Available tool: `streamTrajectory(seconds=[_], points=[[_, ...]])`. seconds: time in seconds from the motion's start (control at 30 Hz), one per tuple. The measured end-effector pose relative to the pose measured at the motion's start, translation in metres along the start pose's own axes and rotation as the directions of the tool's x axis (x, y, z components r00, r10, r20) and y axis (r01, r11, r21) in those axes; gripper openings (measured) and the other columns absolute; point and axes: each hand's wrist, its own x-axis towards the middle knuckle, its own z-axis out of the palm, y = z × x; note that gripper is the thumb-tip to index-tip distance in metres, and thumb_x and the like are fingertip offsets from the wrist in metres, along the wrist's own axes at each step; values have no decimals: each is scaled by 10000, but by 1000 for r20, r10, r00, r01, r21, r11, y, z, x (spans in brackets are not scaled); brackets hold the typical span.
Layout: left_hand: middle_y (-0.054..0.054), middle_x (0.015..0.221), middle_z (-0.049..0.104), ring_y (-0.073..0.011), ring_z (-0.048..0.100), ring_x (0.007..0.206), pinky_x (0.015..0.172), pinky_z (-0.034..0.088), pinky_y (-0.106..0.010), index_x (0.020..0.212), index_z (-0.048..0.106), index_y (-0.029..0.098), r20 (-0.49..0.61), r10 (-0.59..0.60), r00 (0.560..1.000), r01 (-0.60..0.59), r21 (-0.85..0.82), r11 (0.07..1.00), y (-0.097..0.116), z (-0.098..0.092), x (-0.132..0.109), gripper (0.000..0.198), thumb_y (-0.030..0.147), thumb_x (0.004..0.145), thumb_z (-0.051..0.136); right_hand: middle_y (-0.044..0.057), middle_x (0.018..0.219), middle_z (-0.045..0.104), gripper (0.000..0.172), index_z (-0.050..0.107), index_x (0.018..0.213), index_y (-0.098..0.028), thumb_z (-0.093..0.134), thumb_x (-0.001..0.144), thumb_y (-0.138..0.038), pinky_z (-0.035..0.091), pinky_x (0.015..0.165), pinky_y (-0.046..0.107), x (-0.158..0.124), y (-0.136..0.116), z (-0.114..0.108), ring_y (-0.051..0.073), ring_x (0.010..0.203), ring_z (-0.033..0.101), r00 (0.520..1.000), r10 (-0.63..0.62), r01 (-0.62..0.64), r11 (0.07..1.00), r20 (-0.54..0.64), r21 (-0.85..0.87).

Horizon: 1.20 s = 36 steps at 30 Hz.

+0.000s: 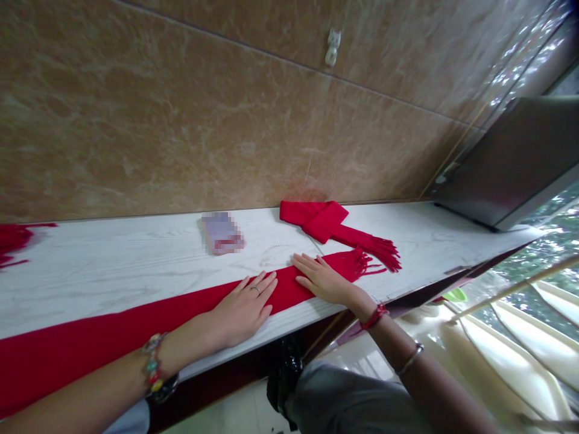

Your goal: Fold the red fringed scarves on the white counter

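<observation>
A long red scarf (136, 322) lies stretched along the front of a white wood-grain tabletop (136, 259), its fringe at the right end. My left hand (246, 307) rests flat on it near the front edge, fingers extended, a ring on one finger. Farther right, my right hand (323, 280) also presses flat on the scarf, close to the fringe, with fingers spread. Behind it a second red scarf (323, 222), folded and crossed over itself, lies against the wall, its fringe pointing right. Neither hand grips anything.
A small blurred flat object (222, 233) lies behind my left hand. More red fringe (15, 241) shows at the far left. A tiled wall (181, 120) with a small white hook (333, 47) borders the back. A dark box-like appliance (511, 163) stands at the right end.
</observation>
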Motion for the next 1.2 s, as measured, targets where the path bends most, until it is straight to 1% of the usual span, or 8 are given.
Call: streamTrajectory(seconds=[0.07,0.2,0.33,0.47,0.73,0.93,1.07,1.2], points=[[-112,1428,188,-214,174,1308,1041,197,-376,1363,226,101,-24,-6,1000,7,25,1000,2,-1,-3,520,335,899,267,112,1381,332,484,324,1332,-178,296,897,-387,231,1018,507,0,-2,4,253,1280,253,1000,-1,1,1000,17,13],[-142,1347,372,-256,392,1197,964,335,-377,1294,378,119,-66,-43,997,51,127,991,3,-9,-17,494,369,868,395,125,1357,366,483,362,1311,-180,413,858,-341,256,1017,495,-3,-8,-3,250,1278,262,996,-26,32,997,-88,69],[-119,1129,560,-233,575,936,717,486,-319,1139,530,161,-76,-73,994,87,194,977,0,-17,-35,316,173,843,420,113,1195,524,370,533,1168,-179,505,817,-294,425,920,359,-3,-32,-19,196,1106,482,970,-237,245,951,-61,190],[-111,1027,581,-228,582,871,638,494,-295,1067,555,157,-80,-79,994,96,235,967,-3,-19,-46,322,64,777,451,101,1078,599,299,596,1087,-157,510,812,-236,473,855,320,-1,-48,-23,179,998,548,924,-383,379,905,-19,195],[-103,953,591,-210,595,789,624,488,-305,1017,551,158,-100,13,995,6,188,982,-7,-19,-58,292,53,793,395,90,1005,656,283,633,1015,-131,397,859,-150,484,855,317,-3,-46,-22,170,994,573,889,-453,459,879,-70,134],[-109,979,603,-215,596,817,657,486,-312,1041,545,155,-71,65,995,-55,137,989,-8,-13,-60,232,196,850,420,82,1066,630,239,648,979,-162,470,820,-181,469,882,318,-5,-52,-27,171,1054,539,908,-418,417,885,-39,206],[-122,1092,569,-220,570,932,801,446,-346,1069,556,147,-133,14,991,5,141,990,-11,-12,-54,292,242,894,342,122,1225,524,328,555,1140,-129,423,858,-232,392,965,369,4,-71,-19,194,1174,433,958,-262,278,948,-112,158],[-143,1351,365,-245,351,1227,992,291,-383,1279,389,106,-116,-57,992,70,110,991,-17,1,-52,431,293,894,335,136,1366,349,472,356,1312,-117,371,884,-314,274,1022,458,13,-85,-2,235,1277,266,986,-167,168,984,-26,67]])
